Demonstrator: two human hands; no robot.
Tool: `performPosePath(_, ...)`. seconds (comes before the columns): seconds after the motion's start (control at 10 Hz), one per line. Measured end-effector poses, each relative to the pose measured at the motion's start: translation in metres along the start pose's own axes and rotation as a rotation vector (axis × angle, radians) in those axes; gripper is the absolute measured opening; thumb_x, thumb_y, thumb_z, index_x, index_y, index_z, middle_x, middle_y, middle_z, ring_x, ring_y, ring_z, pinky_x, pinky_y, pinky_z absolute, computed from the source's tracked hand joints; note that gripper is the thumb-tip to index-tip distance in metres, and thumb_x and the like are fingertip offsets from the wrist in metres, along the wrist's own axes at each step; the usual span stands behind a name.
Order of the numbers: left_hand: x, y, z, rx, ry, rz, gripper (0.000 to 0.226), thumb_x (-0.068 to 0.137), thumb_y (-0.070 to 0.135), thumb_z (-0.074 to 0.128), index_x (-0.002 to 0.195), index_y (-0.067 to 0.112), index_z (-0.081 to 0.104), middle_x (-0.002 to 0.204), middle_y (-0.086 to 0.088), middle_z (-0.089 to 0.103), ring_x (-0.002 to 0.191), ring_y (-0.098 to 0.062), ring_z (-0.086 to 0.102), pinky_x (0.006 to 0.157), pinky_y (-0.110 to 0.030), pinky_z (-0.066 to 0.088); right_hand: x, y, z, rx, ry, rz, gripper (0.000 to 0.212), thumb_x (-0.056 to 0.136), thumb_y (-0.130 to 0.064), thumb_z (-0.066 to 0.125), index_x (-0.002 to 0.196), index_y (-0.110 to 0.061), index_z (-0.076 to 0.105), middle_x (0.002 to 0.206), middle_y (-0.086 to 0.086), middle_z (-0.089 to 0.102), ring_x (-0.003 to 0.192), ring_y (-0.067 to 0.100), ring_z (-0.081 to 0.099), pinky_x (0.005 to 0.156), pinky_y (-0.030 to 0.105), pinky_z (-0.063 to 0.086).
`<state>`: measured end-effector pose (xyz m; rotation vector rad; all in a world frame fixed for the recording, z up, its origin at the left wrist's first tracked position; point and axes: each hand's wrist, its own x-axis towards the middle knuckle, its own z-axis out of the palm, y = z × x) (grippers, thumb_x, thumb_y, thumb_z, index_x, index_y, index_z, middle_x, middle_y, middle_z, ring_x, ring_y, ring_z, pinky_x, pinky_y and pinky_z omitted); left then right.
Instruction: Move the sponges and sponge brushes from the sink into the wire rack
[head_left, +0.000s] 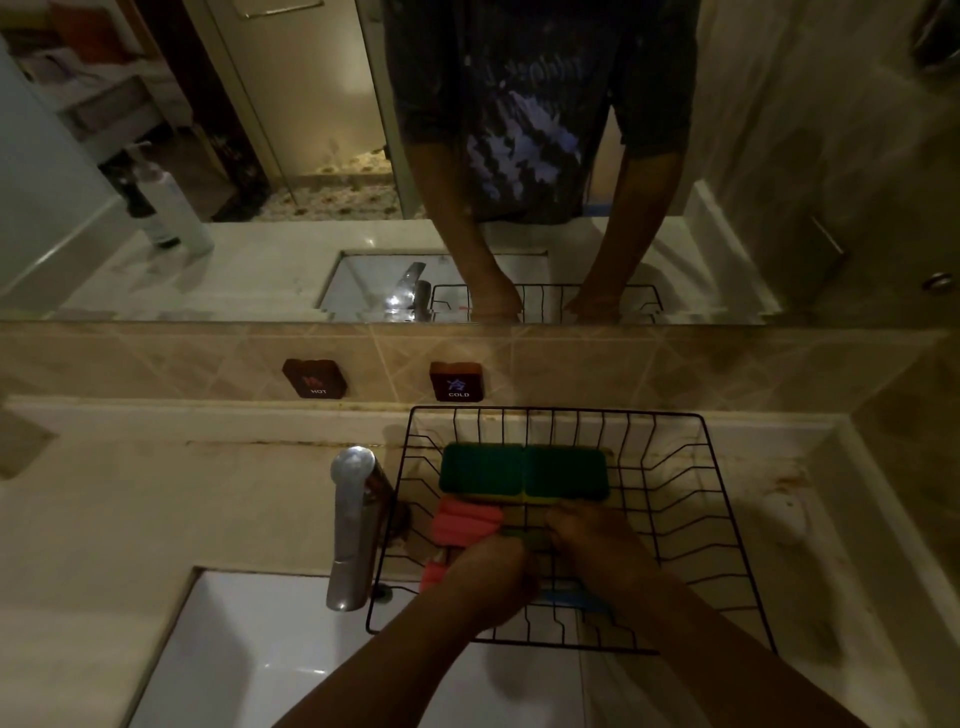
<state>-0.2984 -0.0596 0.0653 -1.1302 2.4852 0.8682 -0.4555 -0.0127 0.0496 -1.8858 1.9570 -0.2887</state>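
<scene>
Inside rack (691, 499), both hands meet low: left hand (488, 577), right hand (592, 540), grips unclear. Green sponges (524, 470) and pink brush (465, 522) already racked. Placing step likely; next, check sink (249, 649).

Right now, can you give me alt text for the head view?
Both hands, left hand and right hand, reach into a black wire rack beside a chrome tap, arranging items near two green scouring sponges and a pink ribbed sponge. The visible white sink basin looks empty.
</scene>
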Motion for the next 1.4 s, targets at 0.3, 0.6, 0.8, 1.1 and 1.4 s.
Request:
performPosePath(0.3, 0.001, 0.001, 0.001, 0.034, 0.059, 0.127, 0.017, 0.097, 0.015, 0.055, 0.111, 0.011, 0.062, 0.108, -0.011, 0.066, 0.1, -0.023, 0.063, 0.089, -0.035, 0.053, -0.002, 0.001, 0.005, -0.247, 0.06, -0.077, 0.023, 0.073, -0.012, 0.075, 0.093, -0.016, 0.065, 0.096, 0.009, 0.068, 0.088, 0.032, 0.064, 0.066, 0.036, 0.052)
performPosePath(0.6, -0.002, -0.001, 0.0, 0.088, 0.095, 0.204, 0.019, 0.098, 0.016, 0.053, 0.111, 0.008, 0.064, 0.109, -0.013, 0.068, 0.098, -0.024, 0.064, 0.088, -0.034, 0.053, 0.002, -0.003, -0.001, -0.267, -0.014, -0.009, 0.026, 0.093, -0.023, 0.052, 0.117, -0.017, 0.057, 0.122, 0.008, 0.058, 0.113, 0.029, 0.052, 0.087, 0.035, 0.045)
performPosePath(0.8, -0.012, 0.006, -0.008, 0.034, 0.093, 0.207, 0.022, 0.099, 0.015, 0.051, 0.114, 0.005, 0.063, 0.114, -0.013, 0.066, 0.103, -0.022, 0.064, 0.092, -0.034, 0.053, -0.006, -0.012, -0.015, -0.234, -0.064, 0.103, 0.024, 0.095, -0.022, 0.048, 0.116, -0.016, 0.058, 0.121, 0.009, 0.058, 0.11, 0.029, 0.054, 0.089, 0.034, 0.045)
performPosePath(1.1, -0.062, 0.004, -0.036, 0.09, 0.214, 0.225, 0.015, 0.096, 0.011, 0.052, 0.105, 0.01, 0.064, 0.1, -0.009, 0.068, 0.085, -0.021, 0.063, 0.079, -0.034, 0.056, -0.061, -0.064, -0.047, -0.072, 0.16, 0.103, 0.027, 0.097, -0.035, 0.046, 0.107, -0.017, 0.063, 0.114, 0.003, 0.06, 0.099, 0.02, 0.056, 0.075, 0.031, 0.049)
performPosePath(1.4, -0.146, -0.017, -0.052, -0.131, 0.368, 0.348, 0.019, 0.091, 0.025, 0.059, 0.109, 0.025, 0.059, 0.104, 0.004, 0.063, 0.092, -0.012, 0.061, 0.083, -0.032, 0.056, -0.131, -0.147, -0.06, -0.118, 0.323, 0.187, 0.026, 0.091, -0.043, 0.054, 0.111, -0.027, 0.055, 0.104, -0.004, 0.059, 0.089, 0.011, 0.054, 0.071, 0.027, 0.048)
